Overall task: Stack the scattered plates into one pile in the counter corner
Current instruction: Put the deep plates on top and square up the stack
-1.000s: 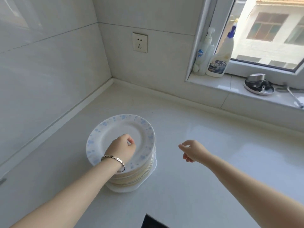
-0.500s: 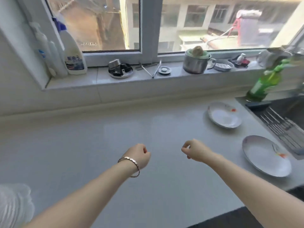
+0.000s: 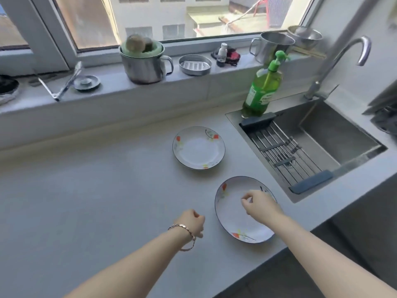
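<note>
Two white plates with red and yellow flower prints lie flat on the grey counter. The far plate sits alone near the middle. The near plate lies close to the counter's front edge, beside the sink. My right hand hovers over the near plate with fingers curled, holding nothing. My left hand, with a bracelet on the wrist, is loosely closed over bare counter just left of that plate. The corner pile is out of view.
A steel sink with a drying rack and tap is on the right. A green soap bottle stands at its corner. The window sill carries a steel pot, a soap dish and tongs.
The view swung right from the corner pile to the sink area. My left hand left the pile. Both hands moved to the near plate, the right one now over it.
</note>
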`<move>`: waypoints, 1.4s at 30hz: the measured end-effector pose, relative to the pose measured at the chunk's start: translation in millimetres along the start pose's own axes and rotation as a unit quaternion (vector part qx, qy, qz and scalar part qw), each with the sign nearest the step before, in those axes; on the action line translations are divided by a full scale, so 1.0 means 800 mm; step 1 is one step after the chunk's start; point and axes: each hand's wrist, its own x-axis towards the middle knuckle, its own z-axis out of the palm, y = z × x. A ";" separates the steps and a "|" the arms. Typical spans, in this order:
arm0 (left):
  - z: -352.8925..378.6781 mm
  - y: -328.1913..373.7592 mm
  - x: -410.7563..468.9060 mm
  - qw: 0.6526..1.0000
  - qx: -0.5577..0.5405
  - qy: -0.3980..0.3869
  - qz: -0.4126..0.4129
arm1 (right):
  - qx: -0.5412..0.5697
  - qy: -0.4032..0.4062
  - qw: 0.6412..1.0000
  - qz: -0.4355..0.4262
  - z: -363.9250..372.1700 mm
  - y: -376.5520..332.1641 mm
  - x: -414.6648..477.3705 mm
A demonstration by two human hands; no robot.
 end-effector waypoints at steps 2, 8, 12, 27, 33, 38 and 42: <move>0.024 0.024 0.015 0.999 -0.045 -0.015 -0.021 | 0.003 -0.001 1.000 0.008 -0.007 0.020 0.017; 0.072 0.037 0.053 0.994 -0.080 -0.016 -0.067 | 0.020 -0.017 1.000 0.014 -0.010 0.051 0.035; 0.068 0.021 0.061 0.996 -0.075 0.008 -0.038 | -0.003 -0.012 1.000 0.009 -0.015 0.055 0.041; -0.171 -0.132 -0.095 0.893 -0.321 0.314 -0.023 | -0.087 -0.043 0.975 -0.200 0.042 -0.168 0.025; -0.272 -0.237 -0.188 0.831 -0.380 0.406 -0.011 | -0.154 -0.079 0.932 -0.317 0.127 -0.323 -0.046; -0.354 -0.351 -0.270 0.794 -0.408 0.450 -0.011 | -0.179 -0.087 0.907 -0.372 0.218 -0.450 -0.133; -0.420 -0.438 -0.345 0.777 -0.416 0.473 -0.009 | -0.192 -0.093 0.892 -0.399 0.288 -0.538 -0.210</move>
